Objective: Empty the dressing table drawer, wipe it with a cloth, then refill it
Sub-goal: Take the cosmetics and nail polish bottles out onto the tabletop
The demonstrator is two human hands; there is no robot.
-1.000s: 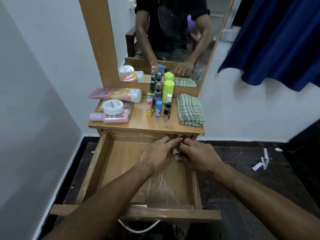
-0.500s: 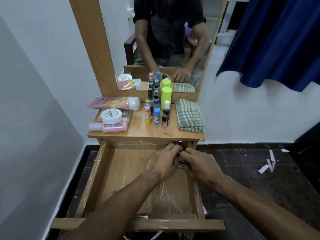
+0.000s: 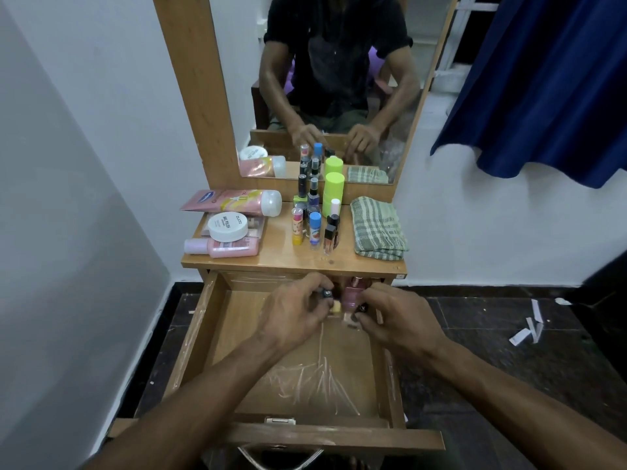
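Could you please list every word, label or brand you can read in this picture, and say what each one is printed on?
"NAIL POLISH": lid of the white round jar, with a brand word beside it, too blurred to read.
Pink tube: blue logo and lettering, too blurred.
Pink bottle: label text too small.
Small cosmetic bottles: prints unreadable.

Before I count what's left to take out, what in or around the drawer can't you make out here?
- Back of the drawer, head view: tucked under the tabletop and in shadow.
- Small bottles there: partly covered by the left hand and right hand, so no count is possible.
- Drawer handle: cut off by the bottom edge.
- Jar label: too small to read fully.
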